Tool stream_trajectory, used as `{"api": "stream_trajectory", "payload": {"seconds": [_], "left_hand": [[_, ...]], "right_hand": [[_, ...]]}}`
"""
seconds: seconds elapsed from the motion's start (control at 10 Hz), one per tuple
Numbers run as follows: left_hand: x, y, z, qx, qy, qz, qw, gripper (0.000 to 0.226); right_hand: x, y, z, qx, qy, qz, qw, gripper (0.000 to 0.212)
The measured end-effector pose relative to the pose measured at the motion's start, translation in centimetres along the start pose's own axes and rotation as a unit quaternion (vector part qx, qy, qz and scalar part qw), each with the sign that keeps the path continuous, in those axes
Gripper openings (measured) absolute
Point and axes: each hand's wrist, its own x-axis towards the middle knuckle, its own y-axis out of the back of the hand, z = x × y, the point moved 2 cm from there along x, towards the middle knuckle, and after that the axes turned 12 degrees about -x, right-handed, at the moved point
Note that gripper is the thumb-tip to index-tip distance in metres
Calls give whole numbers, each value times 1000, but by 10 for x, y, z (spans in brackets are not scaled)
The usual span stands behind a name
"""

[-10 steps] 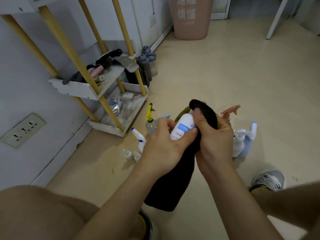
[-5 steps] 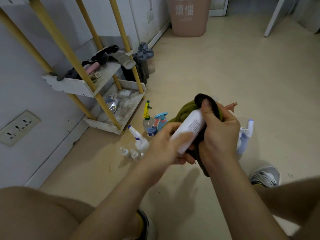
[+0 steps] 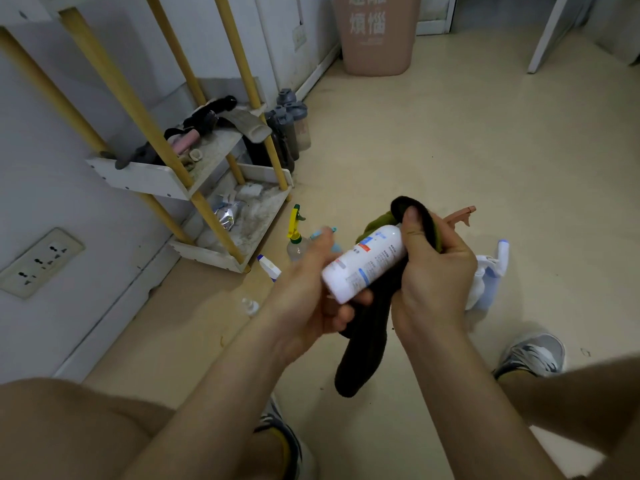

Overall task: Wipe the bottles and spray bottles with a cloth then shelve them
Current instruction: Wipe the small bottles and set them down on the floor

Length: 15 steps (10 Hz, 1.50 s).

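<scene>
While both hands work above the floor (image 3: 450, 140) in front of the shelf rack (image 3: 145, 176), open beige floor spreads away from the rack toward a pink bin (image 3: 375, 39) by the wall beyond it. The rack's lower shelf (image 3: 207, 255) ends in a white front edge just off the floor, and several spray bottles stand close before that edge: a yellow-trigger spray bottle (image 3: 295, 233), a small white sprayer with a blue tip (image 3: 268, 266) and a tiny bottle (image 3: 250, 306). Farther out from the rack lie a pink trigger head (image 3: 460, 214) and pale blue-and-white spray bottles (image 3: 491, 271).

A white labelled bottle (image 3: 363, 263) is held in the air out from the rack's front corner, well clear of its edges. Its long axis slants, the near end low and toward the rack, the far end raised and pointing away from it. The left hand (image 3: 304, 299) curls its fingers round the near end. The right hand (image 3: 436, 271) clasps a dark cloth (image 3: 363, 344) about the far end, thumb pressed on top; the cloth's tail hangs below the hands.
</scene>
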Motion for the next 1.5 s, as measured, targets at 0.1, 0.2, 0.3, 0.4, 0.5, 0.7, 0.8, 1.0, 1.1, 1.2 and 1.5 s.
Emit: {"api": "stream_trajectory", "payload": {"seconds": [0.1, 0.2, 0.3, 0.4, 0.5, 0.7, 0.8, 1.0, 1.1, 1.2, 1.5], "left_hand": [[2, 3, 3, 142, -132, 0, 981, 28], [-1, 10, 5, 582, -562, 39, 586, 30], [0, 3, 5, 448, -447, 3, 774, 43], [-3, -3, 2, 89, -58, 5, 994, 42], [0, 1, 4, 247, -215, -27, 944, 24], [2, 5, -7, 568, -591, -40, 572, 27], [-5, -4, 1, 346, -238, 2, 907, 46], [-1, 2, 0, 172, -24, -79, 982, 41], [-6, 10, 11, 551, -152, -90, 816, 37], [-16, 24, 32, 783, -238, -55, 572, 49], [2, 34, 25, 300, -234, -86, 921, 45]], "right_hand": [[0, -1, 4, -11, -10, 0, 1000, 17], [3, 5, 9, 16, -84, 12, 996, 27], [3, 6, 10, 5, -80, 16, 997, 24], [-1, 4, 9, -37, -18, 8, 999, 24], [-1, 3, 7, -59, 3, 1, 998, 21], [14, 13, 10, 19, -121, 20, 992, 18], [13, 12, 11, 7, -100, 27, 995, 18], [15, 6, 14, -86, -62, -10, 994, 18], [22, 14, 12, -122, -122, -27, 985, 16], [28, 29, 2, -40, -206, 36, 977, 18], [17, 14, -9, 168, -283, -135, 935, 25]]}}
